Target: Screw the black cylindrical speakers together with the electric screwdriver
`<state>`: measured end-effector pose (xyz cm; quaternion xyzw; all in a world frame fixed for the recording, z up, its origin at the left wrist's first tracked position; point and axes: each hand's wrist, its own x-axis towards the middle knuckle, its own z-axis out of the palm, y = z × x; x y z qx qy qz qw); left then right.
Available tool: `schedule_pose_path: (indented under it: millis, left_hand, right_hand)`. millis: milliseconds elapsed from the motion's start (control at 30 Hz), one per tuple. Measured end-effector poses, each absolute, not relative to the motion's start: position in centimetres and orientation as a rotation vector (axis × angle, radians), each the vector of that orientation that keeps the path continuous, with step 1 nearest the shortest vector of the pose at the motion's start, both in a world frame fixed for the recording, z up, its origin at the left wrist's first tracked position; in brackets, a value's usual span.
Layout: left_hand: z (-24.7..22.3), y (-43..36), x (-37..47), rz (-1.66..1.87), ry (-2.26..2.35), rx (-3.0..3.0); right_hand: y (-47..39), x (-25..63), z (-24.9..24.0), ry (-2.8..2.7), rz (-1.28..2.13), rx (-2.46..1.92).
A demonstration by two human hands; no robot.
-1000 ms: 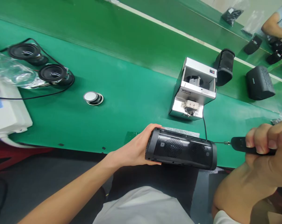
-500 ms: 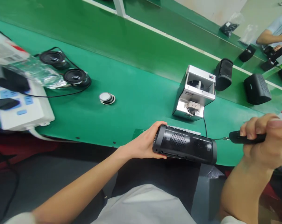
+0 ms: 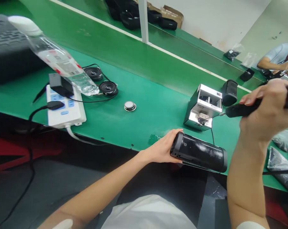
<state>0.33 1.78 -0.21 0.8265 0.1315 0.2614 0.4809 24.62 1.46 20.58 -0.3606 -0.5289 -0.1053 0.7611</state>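
My left hand [image 3: 166,148] grips the left end of a black cylindrical speaker [image 3: 202,153], which lies on its side at the table's front edge. Perforated patches show on its glossy face. My right hand [image 3: 269,106] is closed around a black electric screwdriver [image 3: 239,110], held nearly level. The thin bit points left, its tip at the front of a silver screw feeder [image 3: 204,106]; whether it touches or carries a screw is too small to tell. The screwdriver's rear end runs out of view at the right.
A plastic bottle [image 3: 62,63] leans beside a white power strip [image 3: 65,116] and loose speaker drivers [image 3: 108,86]. A small round metal part [image 3: 129,106] lies mid-table. Another speaker [image 3: 229,92] stands behind the feeder. A person [image 3: 277,57] works at the far right.
My right hand has lifted the screwdriver away from the speaker's right end and up to the screw feeder. My left hand still holds the speaker. The camera view has shifted left.
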Motion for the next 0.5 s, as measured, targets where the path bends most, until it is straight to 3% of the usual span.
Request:
schedule_pose_path:
  millis: [200,500]
  left_hand:
    - [-0.9,1.8,0.4,0.691,0.261,2.071]
    - [-0.8,2.0,0.8,0.785,0.182,2.070]
  right_hand:
    - [4.6,26.6,19.0,-1.280,-0.258,-0.725]
    - [2.1,25.4,19.5,-1.162,-0.138,-0.921]
